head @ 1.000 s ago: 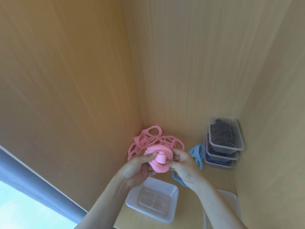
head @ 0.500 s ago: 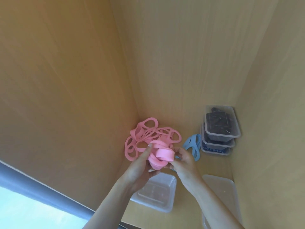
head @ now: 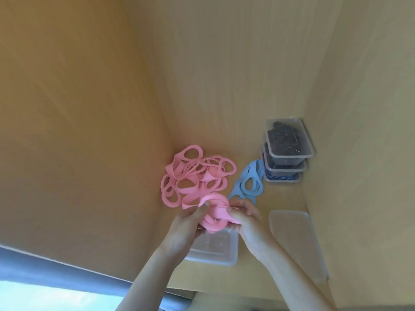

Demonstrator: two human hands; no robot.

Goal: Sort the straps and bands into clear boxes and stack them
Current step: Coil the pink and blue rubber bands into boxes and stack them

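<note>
A coiled bundle of pink bands (head: 216,213) is pinched from both sides by the curled fingers of the left hand (head: 186,227) and right hand (head: 247,221), just above the open clear box (head: 222,252); its long axis cannot be told

Storage cubby or cupboard interior; home or office, can't tell; wood-grain panels (head: 224,75) close it in left of, beyond and right of the fingers (head: 246,204); clear boxes (head: 286,154) stacked in the far corner right of them; loose lid (head: 294,239) just right.
</note>
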